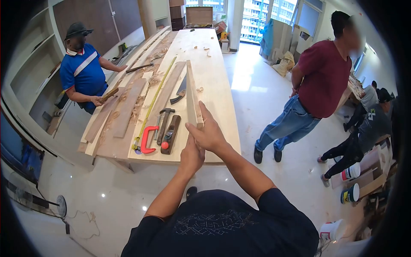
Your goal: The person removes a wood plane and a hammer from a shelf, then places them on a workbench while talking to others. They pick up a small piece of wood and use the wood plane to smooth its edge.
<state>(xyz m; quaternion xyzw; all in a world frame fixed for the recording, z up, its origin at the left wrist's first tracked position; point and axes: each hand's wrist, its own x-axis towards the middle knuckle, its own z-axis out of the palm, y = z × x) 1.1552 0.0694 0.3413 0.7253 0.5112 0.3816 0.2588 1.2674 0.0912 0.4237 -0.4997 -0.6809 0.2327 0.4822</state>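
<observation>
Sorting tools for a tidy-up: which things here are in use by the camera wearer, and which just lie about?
In use:
wooden strip, gripped on edge by left hand and right hand.

Lying about on workbench:
red C-clamp
hammer
hand plane
saw

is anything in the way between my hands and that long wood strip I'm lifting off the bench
Nothing visible is. Both the left hand and the right hand already grip the near end of the wood strip, which stands on edge. The hand plane, hammer and red clamp lie beside it on the workbench.
</observation>
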